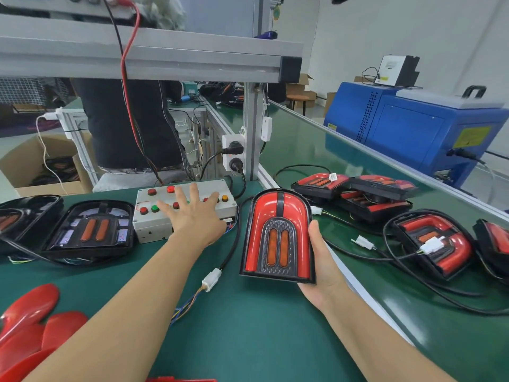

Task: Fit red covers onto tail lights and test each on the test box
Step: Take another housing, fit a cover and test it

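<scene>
My right hand [321, 260] grips a tail light [278, 235] with its red cover fitted, held upright above the green bench. My left hand [192, 213] lies spread, fingers straight, on top of the grey test box [154, 216], over its red, green and orange buttons. A white connector [211, 279] on a black cable lies between my arms. An uncovered tail light [91, 230] sits left of the box, and another dark one [24, 219] lies at the far left. Loose red covers [30, 323] are piled at the lower left.
Several covered tail lights [358, 194] [432, 241] with cables lie on the green conveyor at right. A blue machine [418, 125] stands beyond it. An aluminium frame post [252, 128] with sockets rises behind the box. A cardboard box [33, 164] sits at back left.
</scene>
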{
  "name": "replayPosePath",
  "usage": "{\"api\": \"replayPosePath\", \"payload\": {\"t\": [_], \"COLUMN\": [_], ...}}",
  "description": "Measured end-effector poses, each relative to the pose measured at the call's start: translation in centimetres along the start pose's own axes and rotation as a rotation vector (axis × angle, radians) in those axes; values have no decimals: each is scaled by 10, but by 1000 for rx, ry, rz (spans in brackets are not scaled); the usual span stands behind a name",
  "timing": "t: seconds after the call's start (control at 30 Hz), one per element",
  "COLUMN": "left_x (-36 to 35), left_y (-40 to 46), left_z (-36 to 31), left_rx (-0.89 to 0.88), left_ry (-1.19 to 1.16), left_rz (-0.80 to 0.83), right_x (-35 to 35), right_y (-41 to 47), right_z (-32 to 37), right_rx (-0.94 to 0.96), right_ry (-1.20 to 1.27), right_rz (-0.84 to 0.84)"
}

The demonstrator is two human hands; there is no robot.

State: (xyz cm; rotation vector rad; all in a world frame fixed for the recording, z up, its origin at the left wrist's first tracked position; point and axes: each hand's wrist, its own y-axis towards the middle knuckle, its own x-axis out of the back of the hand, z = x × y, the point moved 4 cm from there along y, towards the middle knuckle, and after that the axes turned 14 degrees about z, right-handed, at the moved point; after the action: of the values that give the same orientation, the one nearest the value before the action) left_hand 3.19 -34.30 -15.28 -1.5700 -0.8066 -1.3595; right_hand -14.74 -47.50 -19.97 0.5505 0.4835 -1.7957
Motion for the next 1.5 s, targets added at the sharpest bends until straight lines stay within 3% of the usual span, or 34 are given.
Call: {"api": "replayPosePath", "payload": {"t": [0.3,1.07,1.5], "left_x": [4,5,9], "left_y": [0,6,5], "left_z": [-3,8,3], "left_rx": [-32,-110,-122], "left_ry": [96,27,102], "left_rz": [-27,-90,-101], "right_x": [3,3,12], "right_y": [3,3,7], "right_z": [-1,1,4], "right_rx": [3,-19,-39], "right_ry": [11,-20,167], "right_rz": [4,-15,-135]}}
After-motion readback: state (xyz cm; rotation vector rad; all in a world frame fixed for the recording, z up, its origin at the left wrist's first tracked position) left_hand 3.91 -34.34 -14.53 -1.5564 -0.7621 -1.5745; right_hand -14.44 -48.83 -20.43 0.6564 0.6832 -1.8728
